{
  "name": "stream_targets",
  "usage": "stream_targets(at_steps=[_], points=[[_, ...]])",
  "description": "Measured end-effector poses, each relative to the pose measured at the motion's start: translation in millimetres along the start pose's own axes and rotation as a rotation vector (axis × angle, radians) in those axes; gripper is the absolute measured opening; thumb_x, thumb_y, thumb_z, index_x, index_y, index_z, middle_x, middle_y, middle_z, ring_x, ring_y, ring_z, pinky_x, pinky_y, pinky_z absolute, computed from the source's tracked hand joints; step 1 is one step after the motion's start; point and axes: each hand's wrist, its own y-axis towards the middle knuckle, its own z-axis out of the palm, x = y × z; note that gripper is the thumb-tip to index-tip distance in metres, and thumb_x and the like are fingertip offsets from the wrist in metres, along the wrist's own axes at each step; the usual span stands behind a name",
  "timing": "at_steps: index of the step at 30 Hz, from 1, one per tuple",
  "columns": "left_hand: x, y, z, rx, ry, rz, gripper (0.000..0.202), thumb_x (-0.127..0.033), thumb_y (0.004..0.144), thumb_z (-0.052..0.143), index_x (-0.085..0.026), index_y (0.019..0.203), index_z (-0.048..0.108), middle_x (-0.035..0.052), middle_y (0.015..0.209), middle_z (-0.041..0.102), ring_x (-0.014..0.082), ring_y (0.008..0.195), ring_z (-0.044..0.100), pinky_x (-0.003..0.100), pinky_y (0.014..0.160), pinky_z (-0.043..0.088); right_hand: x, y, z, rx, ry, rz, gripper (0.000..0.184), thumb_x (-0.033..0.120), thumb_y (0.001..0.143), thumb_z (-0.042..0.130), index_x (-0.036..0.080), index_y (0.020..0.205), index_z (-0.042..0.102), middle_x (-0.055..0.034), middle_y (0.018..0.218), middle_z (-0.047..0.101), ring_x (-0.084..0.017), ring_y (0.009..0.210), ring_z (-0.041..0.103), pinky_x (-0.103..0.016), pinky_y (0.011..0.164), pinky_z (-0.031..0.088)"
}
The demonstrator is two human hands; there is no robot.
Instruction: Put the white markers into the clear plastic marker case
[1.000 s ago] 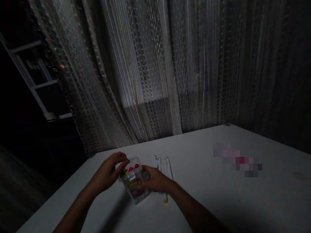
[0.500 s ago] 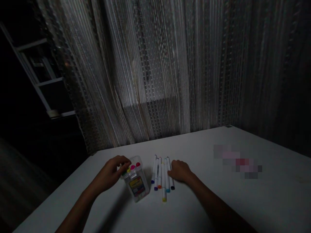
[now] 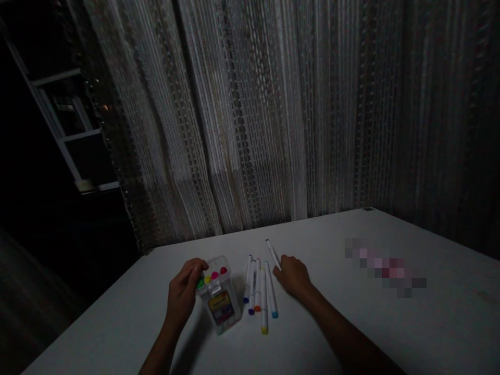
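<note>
A clear plastic marker case (image 3: 223, 307) stands on the table with green, yellow, pink and red caps showing at its top. My left hand (image 3: 186, 284) is closed on the case's upper left edge, fingers over the rim. To the right of the case lie several white markers (image 3: 258, 286) side by side, with purple, orange, yellow and light blue ends toward me. Just beyond them, my right hand (image 3: 294, 275) pinches a white marker (image 3: 273, 252) whose dark-tipped end points away to the upper left. Its other end is hidden by the hand.
All of this is on a white table (image 3: 312, 338). A blurred-out pinkish patch (image 3: 385, 264) lies on the right side of the table. Behind the far edge hangs a striped curtain (image 3: 250, 130), with a dark window (image 3: 78, 135) at the left.
My right hand has taken the rightmost, dark-capped marker from the row and turned it. My left hand has shifted on the case's edge, uncovering the green cap. The light blue marker has tilted.
</note>
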Motion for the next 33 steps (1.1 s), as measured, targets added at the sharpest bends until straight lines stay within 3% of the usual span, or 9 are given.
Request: stream_targets(at_steps=[4,8,13,17,21,27,30,33], points=[[0.5,-2.5,7.7,-0.045,-0.037,-0.033,0.038,-0.050,0.083,0.041,-0.017,0.070,0.055,0.0051,0.076,0.058,0.0182,0.075,0.056,0.027,0.067,0.046,10.0,2.8,-17.9,-0.166,0.363,-0.076,0.024,0.026,0.085,0.042,0.014,0.095,0.060,-0.0100,0.085,0.067,-0.021,0.080,0.062,-0.029,0.071,0.044],[1.7,-3.6,12.4,-0.104,-0.085,-0.102,0.036,-0.050,0.082,0.043,-0.017,0.079,0.057,0.0050,0.076,0.060,0.0187,0.077,0.058,0.028,0.070,0.048,34.6,0.3,-54.7,-0.238,0.740,-0.288,0.022,0.025,0.081,0.045,0.016,0.090,0.063,-0.0068,0.091,0.068,-0.019,0.089,0.061,-0.028,0.080,0.044],[5.7,-7.0,12.6,-0.135,-0.073,-0.155,0.035,-0.048,0.081,0.044,-0.017,0.086,0.059,0.0068,0.083,0.064,0.0201,0.081,0.060,0.029,0.071,0.050,76.5,-3.3,-102.2,-0.146,0.635,-0.493,0.013,0.025,0.074,0.056,0.016,0.070,0.065,-0.0009,0.070,0.064,-0.015,0.067,0.059,-0.026,0.067,0.042],[8.4,-7.7,7.2,-0.095,-0.049,-0.086,0.032,-0.044,0.083,0.044,-0.017,0.087,0.060,0.0076,0.089,0.064,0.0201,0.085,0.061,0.029,0.074,0.050,103.3,-4.5,-114.3,-0.160,0.443,-0.532,0.008,0.022,0.070,0.062,0.016,0.064,0.061,0.0040,0.054,0.053,-0.011,0.056,0.049,-0.022,0.056,0.034],[4.0,-0.8,-9.2,0.067,0.009,0.029,0.027,-0.039,0.083,0.046,-0.018,0.083,0.062,0.0082,0.090,0.064,0.0204,0.088,0.060,0.031,0.079,0.048,117.8,-5.9,-113.1,-0.125,0.404,-0.556,0.008,0.023,0.070,0.063,0.017,0.065,0.062,0.0045,0.053,0.051,-0.010,0.055,0.046,-0.021,0.056,0.031],[-15.8,20.8,-43.3,0.514,0.094,0.082,0.023,-0.028,0.078,0.049,-0.020,0.092,0.066,0.0088,0.107,0.063,0.0213,0.103,0.056,0.035,0.092,0.043,123.6,-6.4,-112.1,-0.117,0.419,-0.563,0.007,0.022,0.070,0.063,0.016,0.067,0.064,0.0039,0.055,0.051,-0.011,0.057,0.047,-0.021,0.057,0.031],[-27.8,33.7,-49.3,0.679,0.140,0.075,0.020,-0.028,0.077,0.053,-0.020,0.090,0.067,0.0073,0.104,0.064,0.0198,0.100,0.057,0.034,0.094,0.041,123.8,-6.0,-112.3,-0.120,0.426,-0.547,0.006,0.021,0.069,0.063,0.016,0.066,0.064,0.0042,0.054,0.051,-0.010,0.056,0.046,-0.021,0.055,0.031],[-36.2,44.0,-46.9,0.758,0.206,0.082,0.017,-0.029,0.078,0.054,-0.019,0.081,0.068,0.0058,0.094,0.064,0.0178,0.089,0.059,0.031,0.085,0.044,124.6,-5.7,-114.3,-0.104,0.415,-0.525,0.007,0.021,0.069,0.062,0.016,0.066,0.066,0.0030,0.055,0.053,-0.011,0.057,0.048,-0.022,0.055,0.031]])
